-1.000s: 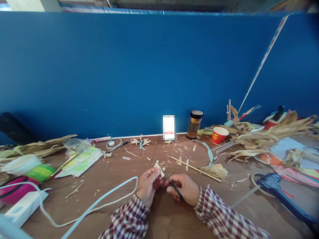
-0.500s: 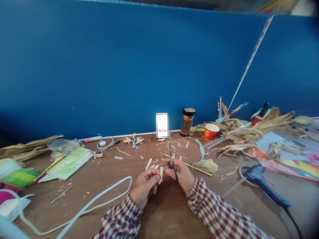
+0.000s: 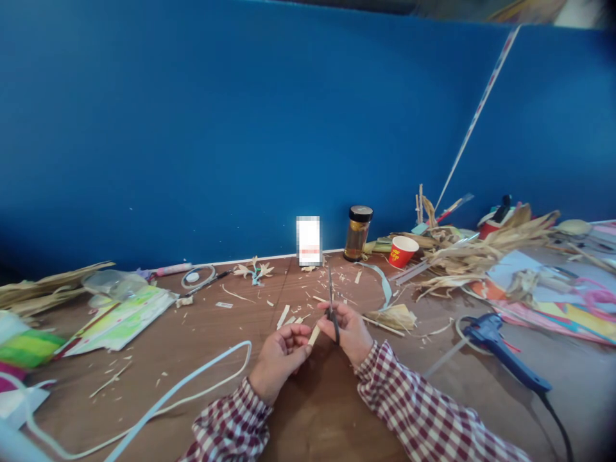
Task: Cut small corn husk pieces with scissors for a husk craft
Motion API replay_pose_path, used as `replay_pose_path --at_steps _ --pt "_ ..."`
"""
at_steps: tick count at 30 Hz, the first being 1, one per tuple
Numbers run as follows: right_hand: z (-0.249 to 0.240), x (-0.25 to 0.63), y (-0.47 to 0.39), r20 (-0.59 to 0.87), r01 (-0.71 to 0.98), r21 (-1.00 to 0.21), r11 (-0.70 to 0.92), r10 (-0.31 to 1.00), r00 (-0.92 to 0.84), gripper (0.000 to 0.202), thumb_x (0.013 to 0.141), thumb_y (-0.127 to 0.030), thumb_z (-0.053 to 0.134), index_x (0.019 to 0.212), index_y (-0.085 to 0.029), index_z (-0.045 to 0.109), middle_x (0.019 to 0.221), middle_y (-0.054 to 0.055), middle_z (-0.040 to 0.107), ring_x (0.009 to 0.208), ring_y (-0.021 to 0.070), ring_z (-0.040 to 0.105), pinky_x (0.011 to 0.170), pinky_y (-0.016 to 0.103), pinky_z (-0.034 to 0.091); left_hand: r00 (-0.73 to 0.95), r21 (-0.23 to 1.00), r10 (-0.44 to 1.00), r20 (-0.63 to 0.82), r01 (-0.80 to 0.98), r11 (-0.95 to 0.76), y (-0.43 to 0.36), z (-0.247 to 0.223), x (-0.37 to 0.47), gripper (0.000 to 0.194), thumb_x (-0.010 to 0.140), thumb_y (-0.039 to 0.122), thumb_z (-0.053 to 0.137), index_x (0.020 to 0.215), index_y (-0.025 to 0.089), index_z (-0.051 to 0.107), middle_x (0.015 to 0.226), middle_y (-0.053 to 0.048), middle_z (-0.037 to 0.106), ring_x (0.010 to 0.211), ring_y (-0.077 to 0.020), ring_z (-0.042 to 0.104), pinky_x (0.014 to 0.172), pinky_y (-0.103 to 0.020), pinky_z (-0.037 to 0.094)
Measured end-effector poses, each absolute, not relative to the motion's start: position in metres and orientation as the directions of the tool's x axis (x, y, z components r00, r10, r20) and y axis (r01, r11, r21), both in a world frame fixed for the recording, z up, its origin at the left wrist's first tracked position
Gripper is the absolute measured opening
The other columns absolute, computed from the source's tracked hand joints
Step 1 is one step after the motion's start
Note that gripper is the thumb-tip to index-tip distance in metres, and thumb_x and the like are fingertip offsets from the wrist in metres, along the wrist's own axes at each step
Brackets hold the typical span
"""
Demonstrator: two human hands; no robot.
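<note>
Between the fingertips of my left hand (image 3: 282,359) is a short pale husk strip (image 3: 314,335), tilted up to the right. My right hand (image 3: 347,330) is closed around dark-handled scissors (image 3: 330,292), whose blades point up and away from me. The fingertips of my right hand meet the upper end of the strip. Just beyond my hands, cut pale strips (image 3: 283,316) and small scraps lie on the brown table (image 3: 192,359). A husk flower with a blue-green stem (image 3: 256,272) rests farther back.
A blue glue gun (image 3: 505,353) lies at right with its cord. Dried husks (image 3: 481,253), a red cup (image 3: 403,252) and a jar (image 3: 358,234) stand or lie behind. A white cable (image 3: 192,371) loops at left, near painted paper (image 3: 129,317).
The strip has gone from nearly upright to slanted, and my right fingertips now reach its upper end. The view has shifted slightly, moving the background a little left.
</note>
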State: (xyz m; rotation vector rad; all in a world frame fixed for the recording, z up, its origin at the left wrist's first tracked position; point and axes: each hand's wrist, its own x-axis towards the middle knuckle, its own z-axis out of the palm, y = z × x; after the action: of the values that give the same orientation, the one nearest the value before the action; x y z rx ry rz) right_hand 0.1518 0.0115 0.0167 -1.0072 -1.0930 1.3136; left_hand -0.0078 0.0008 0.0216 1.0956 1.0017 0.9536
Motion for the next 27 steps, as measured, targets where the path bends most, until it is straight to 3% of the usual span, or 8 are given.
replay_pose_path --at_steps 4,10,16,19,27 --pt "0.014 0.152 0.013 0.054 -0.206 -0.977 0.050 0.998 -0.013 0.041 0.059 -0.022 0.072 0.096 -0.017 0.055 0.066 -0.004 0.055 0.055 0.0075 0.047 0.053 0.021 0.036 0.165 0.966 0.978 -0.124 -0.206 0.157 0.005 0.018 -0.011 0.035 0.058 0.024 0.072 0.088 0.012 0.060 0.064 0.001 0.057 0.042 -0.0034 0.042 0.036 -0.014 0.032" --pt "0.016 0.145 0.005 0.078 -0.130 -0.990 0.063 0.990 -0.118 0.035 0.065 -0.020 0.066 0.097 -0.016 0.054 0.067 -0.003 0.054 0.056 0.0080 0.046 0.051 0.021 0.035 0.024 0.911 0.987 -0.158 -0.382 0.155 0.007 0.020 -0.011 0.038 0.057 0.026 0.074 0.089 0.012 0.058 0.060 0.004 0.055 0.039 -0.0015 0.039 0.036 -0.013 0.031" --pt "0.015 0.136 0.001 0.078 -0.184 -0.981 0.067 0.995 -0.057 0.036 0.065 -0.021 0.067 0.097 -0.016 0.052 0.067 -0.004 0.051 0.055 0.0073 0.044 0.049 0.020 0.033 0.090 0.849 0.958 -0.274 -0.446 0.284 -0.002 0.023 -0.003 0.032 0.056 0.025 0.076 0.081 0.012 0.060 0.062 0.001 0.059 0.043 -0.0029 0.046 0.040 -0.014 0.040" --pt "0.014 0.135 0.001 0.079 -0.194 -0.979 0.064 0.995 -0.067 0.037 0.064 -0.023 0.069 0.097 -0.016 0.052 0.067 -0.004 0.052 0.055 0.0074 0.046 0.051 0.020 0.034 0.111 0.848 0.959 -0.262 -0.448 0.284 -0.005 0.021 -0.001 0.026 0.057 0.026 0.076 0.072 0.011 0.060 0.057 0.002 0.057 0.044 -0.0031 0.048 0.041 -0.013 0.042" --pt "0.017 0.132 -0.001 -0.008 -0.198 -0.979 -0.036 0.990 -0.138 0.044 0.058 -0.024 0.074 0.095 -0.015 0.051 0.061 -0.005 0.054 0.050 0.0056 0.043 0.047 0.018 0.032 0.104 0.824 0.950 -0.295 -0.475 0.308 -0.003 0.020 -0.002 0.026 0.053 0.024 0.078 0.071 0.012 0.062 0.052 0.003 0.055 0.041 -0.0028 0.047 0.039 -0.012 0.042"
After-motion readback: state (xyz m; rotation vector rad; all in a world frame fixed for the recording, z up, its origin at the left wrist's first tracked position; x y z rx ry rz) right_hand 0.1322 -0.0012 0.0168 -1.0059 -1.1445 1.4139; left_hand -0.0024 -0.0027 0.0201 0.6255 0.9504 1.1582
